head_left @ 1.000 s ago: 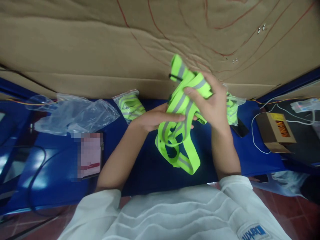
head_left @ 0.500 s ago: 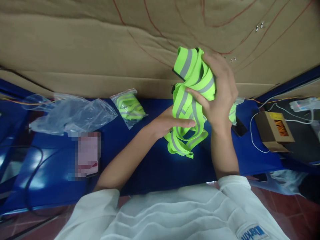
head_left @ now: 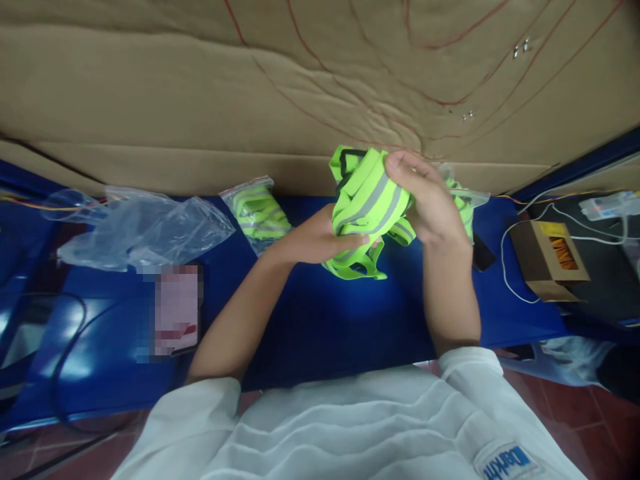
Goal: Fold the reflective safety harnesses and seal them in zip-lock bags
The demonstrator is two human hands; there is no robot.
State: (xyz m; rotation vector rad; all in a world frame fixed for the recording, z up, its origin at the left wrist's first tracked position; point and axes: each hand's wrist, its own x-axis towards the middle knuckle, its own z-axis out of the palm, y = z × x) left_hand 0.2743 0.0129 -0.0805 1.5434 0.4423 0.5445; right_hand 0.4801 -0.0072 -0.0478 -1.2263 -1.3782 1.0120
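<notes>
A bundle of neon-yellow reflective strap (head_left: 373,200) with grey stripes and a black buckle is held between both hands above the blue table. My left hand (head_left: 320,237) grips it from the lower left, thumb lying across the front, the other fingers hidden behind. On the upper right side, my right hand (head_left: 425,193) is closed on the folded layers, its thumb near the top. Loose loops of the strap hang below the left hand. Behind my right wrist a clear bag (head_left: 466,207) with more neon strap is partly hidden.
Left of the hands lie a zip bag of neon strap (head_left: 257,210), a crumpled clear plastic bag (head_left: 150,230) and a blurred-out flat item (head_left: 176,310). To the right are a dark phone-like object (head_left: 483,253), an open cardboard box (head_left: 550,257) and white cables. Cardboard (head_left: 175,93) rises behind.
Both hands have drawn the strap into a more compact bundle. My right hand has come down, and the hanging loops are shorter. The black buckle now shows at the top.
</notes>
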